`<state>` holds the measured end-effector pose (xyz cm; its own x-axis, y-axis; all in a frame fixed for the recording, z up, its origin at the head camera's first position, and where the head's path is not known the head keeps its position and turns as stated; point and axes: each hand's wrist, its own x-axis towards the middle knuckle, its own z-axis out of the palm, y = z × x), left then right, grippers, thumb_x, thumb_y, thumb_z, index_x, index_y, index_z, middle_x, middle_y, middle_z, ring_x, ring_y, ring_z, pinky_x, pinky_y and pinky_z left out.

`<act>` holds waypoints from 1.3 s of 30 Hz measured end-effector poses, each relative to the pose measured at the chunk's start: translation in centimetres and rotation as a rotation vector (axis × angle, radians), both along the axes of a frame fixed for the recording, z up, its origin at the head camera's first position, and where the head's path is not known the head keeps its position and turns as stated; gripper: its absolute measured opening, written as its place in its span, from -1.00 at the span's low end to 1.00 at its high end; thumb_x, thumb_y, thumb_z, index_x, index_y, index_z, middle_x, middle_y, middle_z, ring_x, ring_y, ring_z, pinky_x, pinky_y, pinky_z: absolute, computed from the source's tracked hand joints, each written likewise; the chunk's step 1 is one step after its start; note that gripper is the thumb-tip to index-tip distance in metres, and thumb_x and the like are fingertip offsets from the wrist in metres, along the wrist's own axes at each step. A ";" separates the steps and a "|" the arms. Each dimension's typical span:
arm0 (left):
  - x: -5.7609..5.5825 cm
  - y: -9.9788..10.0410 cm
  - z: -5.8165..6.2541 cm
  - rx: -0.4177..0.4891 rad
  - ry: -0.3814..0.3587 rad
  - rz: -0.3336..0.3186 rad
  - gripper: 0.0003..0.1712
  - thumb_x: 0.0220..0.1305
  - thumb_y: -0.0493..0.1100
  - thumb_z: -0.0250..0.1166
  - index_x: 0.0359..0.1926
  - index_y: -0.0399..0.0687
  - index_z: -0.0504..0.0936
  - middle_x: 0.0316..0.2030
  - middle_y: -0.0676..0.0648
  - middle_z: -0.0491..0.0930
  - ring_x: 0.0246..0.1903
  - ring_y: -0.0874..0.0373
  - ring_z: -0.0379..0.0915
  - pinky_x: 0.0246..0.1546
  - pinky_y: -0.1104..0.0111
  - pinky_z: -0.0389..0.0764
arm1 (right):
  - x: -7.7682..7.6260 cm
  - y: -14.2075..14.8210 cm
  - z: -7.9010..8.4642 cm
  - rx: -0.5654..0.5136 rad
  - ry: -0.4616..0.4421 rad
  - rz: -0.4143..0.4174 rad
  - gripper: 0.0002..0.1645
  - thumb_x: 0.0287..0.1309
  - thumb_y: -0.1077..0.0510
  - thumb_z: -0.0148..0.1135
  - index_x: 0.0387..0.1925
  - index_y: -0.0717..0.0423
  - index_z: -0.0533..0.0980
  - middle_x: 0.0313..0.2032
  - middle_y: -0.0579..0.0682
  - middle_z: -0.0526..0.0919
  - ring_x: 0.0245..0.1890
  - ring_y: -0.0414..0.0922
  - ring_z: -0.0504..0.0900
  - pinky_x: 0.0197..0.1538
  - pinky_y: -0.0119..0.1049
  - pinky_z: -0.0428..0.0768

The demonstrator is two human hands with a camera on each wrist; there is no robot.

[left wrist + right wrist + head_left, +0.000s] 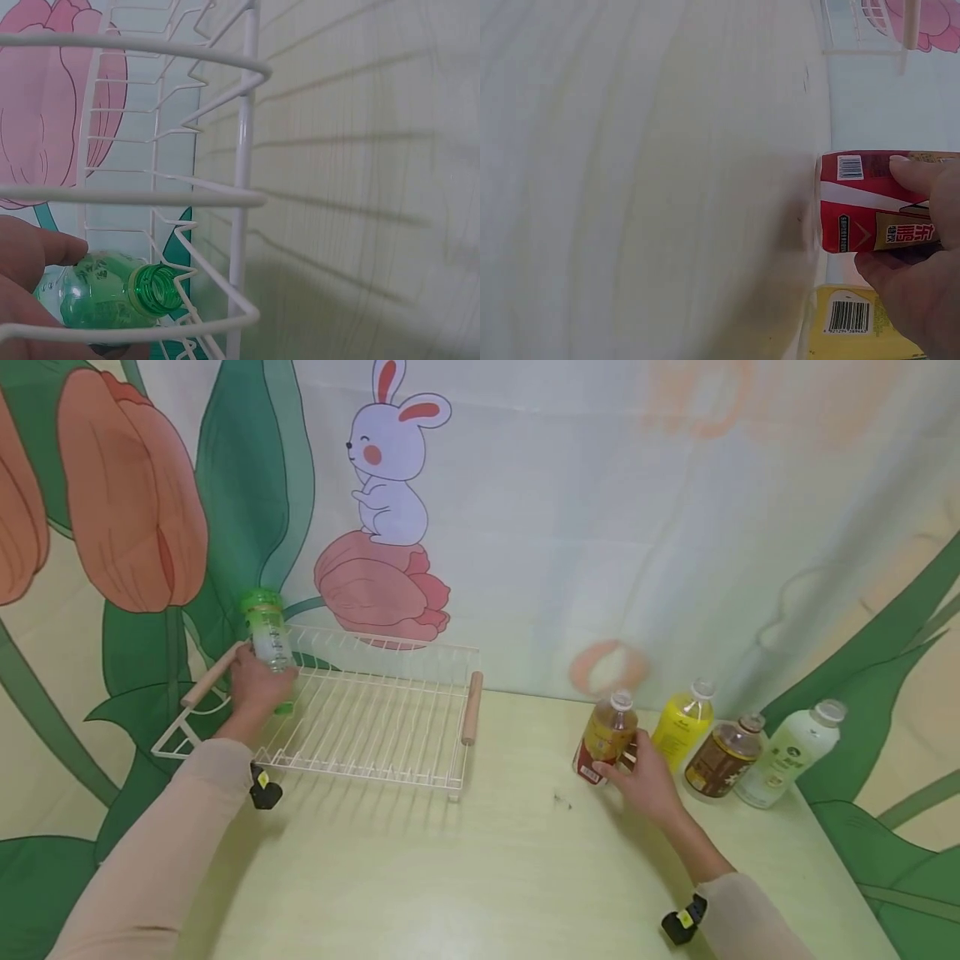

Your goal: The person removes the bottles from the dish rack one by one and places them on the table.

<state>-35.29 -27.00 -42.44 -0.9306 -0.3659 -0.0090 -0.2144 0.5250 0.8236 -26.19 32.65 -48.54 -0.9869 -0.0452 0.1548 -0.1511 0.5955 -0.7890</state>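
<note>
My left hand (258, 681) grips a clear and green plastic bottle (270, 639) at the left end of a white wire dish rack (375, 768). The bottle is upside down; its uncapped green neck (159, 289) points down among the wires in the left wrist view. On the right, my right hand (647, 781) holds a red and gold drink bottle (607, 735) between thumb and fingers. Its red base (847, 202) is at or very near the table; contact cannot be told. A yellow-labelled bottle (682, 727) stands just beside this hand.
Right of the yellow bottle stand a brown-labelled bottle (723, 760) and a whitish bottle (791, 756). The rack has wooden handles (472, 708) at both ends. A printed curtain (525, 527) hangs behind the pale table (450, 877). Small dark marks (562, 802) lie near the red bottle.
</note>
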 end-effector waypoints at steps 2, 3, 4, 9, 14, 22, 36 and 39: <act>0.0 -0.1 0.0 0.003 -0.005 -0.002 0.06 0.49 0.02 0.20 0.65 -0.28 -0.28 0.46 -0.51 0.07 0.41 -0.42 0.17 0.38 -0.20 0.34 | 0.1 0.1 -0.2 -0.001 -0.006 -0.003 -0.12 0.38 0.22 0.42 0.49 0.39 0.12 0.47 0.42 0.29 0.47 0.41 0.32 0.42 0.23 0.41; 0.0 -0.1 0.0 0.004 -0.007 -0.002 0.07 0.49 0.02 0.20 0.65 -0.28 -0.28 0.47 -0.50 0.06 0.42 -0.41 0.16 0.39 -0.20 0.33 | 0.2 0.1 -0.3 0.001 -0.008 -0.004 -0.12 0.38 0.22 0.41 0.49 0.38 0.12 0.47 0.42 0.29 0.47 0.41 0.32 0.42 0.24 0.41; 0.0 -0.1 0.0 0.004 -0.009 -0.003 0.07 0.49 0.03 0.20 0.65 -0.28 -0.28 0.47 -0.50 0.05 0.42 -0.41 0.15 0.40 -0.20 0.33 | 0.2 0.1 -0.3 0.004 -0.009 -0.004 -0.12 0.39 0.22 0.41 0.49 0.38 0.11 0.47 0.43 0.29 0.46 0.41 0.32 0.41 0.24 0.41; 0.2 0.1 0.3 0.024 0.002 0.001 0.07 0.47 0.02 0.21 0.64 -0.31 -0.26 0.50 -0.48 0.02 0.45 -0.40 0.11 0.44 -0.18 0.29 | 0.3 0.3 -0.6 0.023 -0.014 -0.008 -0.13 0.40 0.20 0.41 0.49 0.38 0.12 0.47 0.42 0.30 0.47 0.40 0.33 0.40 0.22 0.43; 0.2 0.2 0.5 0.032 0.006 0.000 0.08 0.47 0.03 0.22 0.63 -0.33 -0.25 0.52 -0.48 0.02 0.48 -0.39 0.09 0.48 -0.15 0.25 | 0.6 0.1 -0.4 0.041 -0.022 -0.015 -0.14 0.41 0.19 0.39 0.49 0.39 0.11 0.48 0.44 0.28 0.46 0.42 0.33 0.40 0.23 0.43; 0.3 0.2 0.7 0.082 -0.010 0.002 0.02 0.51 0.09 0.18 0.65 -0.28 -0.18 0.49 -0.48 0.16 0.45 -0.37 0.19 0.44 -0.15 0.32 | 1.0 -0.3 0.1 0.133 -0.079 -0.038 -0.16 0.43 0.13 0.38 0.46 0.44 0.16 0.42 0.50 0.35 0.41 0.41 0.41 0.34 0.21 0.50; 1.0 0.6 2.1 0.108 -0.081 -0.140 0.09 0.54 0.22 0.15 0.65 -0.36 -0.19 0.48 -0.51 0.16 0.45 -0.37 0.17 0.44 -0.19 0.30 | 4.5 -0.4 4.3 0.320 -0.111 0.006 0.07 0.39 -0.18 0.39 0.51 0.47 0.12 0.40 0.54 0.36 0.32 0.43 0.50 0.24 0.24 0.60; 0.9 1.1 3.0 0.098 -0.049 -0.211 0.13 0.54 0.25 0.16 0.65 -0.38 -0.21 0.51 -0.51 0.10 0.48 -0.38 0.13 0.44 -0.22 0.28 | 5.1 -0.6 6.3 0.365 -0.068 -0.010 0.06 0.39 -0.15 0.40 0.50 0.48 0.13 0.38 0.54 0.39 0.26 0.44 0.54 0.19 0.27 0.62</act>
